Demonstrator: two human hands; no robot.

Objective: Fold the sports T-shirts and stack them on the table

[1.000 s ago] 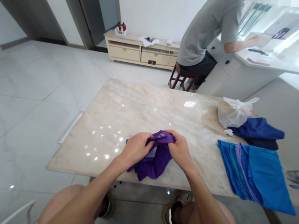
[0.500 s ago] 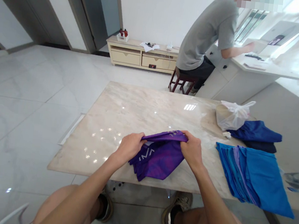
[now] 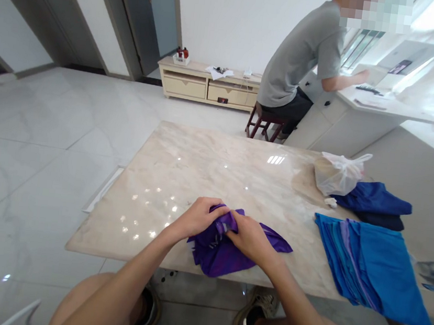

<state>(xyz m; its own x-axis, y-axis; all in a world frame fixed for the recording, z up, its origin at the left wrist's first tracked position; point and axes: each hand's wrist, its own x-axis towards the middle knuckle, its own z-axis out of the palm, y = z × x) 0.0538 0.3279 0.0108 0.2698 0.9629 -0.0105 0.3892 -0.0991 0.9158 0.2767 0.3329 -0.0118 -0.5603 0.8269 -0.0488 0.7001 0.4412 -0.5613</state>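
The purple cloth is held bunched by 2 hands near the middle of the near edge of the table, its lower folds lying at that edge. Its left part is grasped by the left hand, with the thumb laid over the gathered fabric. The same bunch is pinched by the right hand, the fingertips of both hands being brought close together. A pointed flap of the cloth is spread out to the right, beyond the right hand.

Toward the right end of the table, a fanned stack of blue cloths is laid, reaching the near edge. Nearer the far edge, a white plastic bag is set beside a dark blue cloth, with a crumpled white scrap just in front. Past the far edge, 1 person in a grey shirt is seated on a stool.
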